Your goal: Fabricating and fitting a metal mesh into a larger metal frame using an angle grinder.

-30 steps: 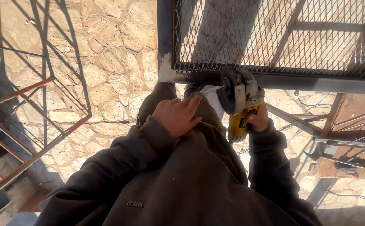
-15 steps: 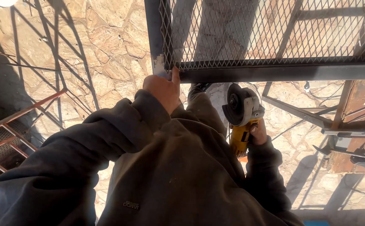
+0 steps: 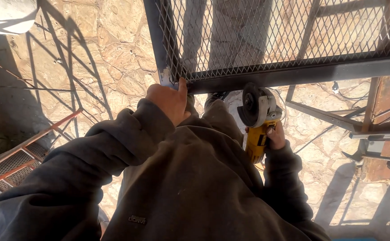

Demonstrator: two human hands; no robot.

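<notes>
Head view: left hand (image 3: 168, 100) rests on the corner of the metal mesh frame (image 3: 293, 73), fingers together, fingertips on the bar; right hand (image 3: 276, 136) wraps the yellow angle grinder (image 3: 257, 122) (disc up, just under the bar), body running down toward the person; left hand nearer the corner.

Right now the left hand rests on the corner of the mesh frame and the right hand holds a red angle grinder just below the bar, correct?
Not quite: the angle grinder is yellow, not red, as the head view shows. The rest stands: the left hand rests on the corner of the mesh frame, and the right hand holds the grinder just below the bar.
</notes>
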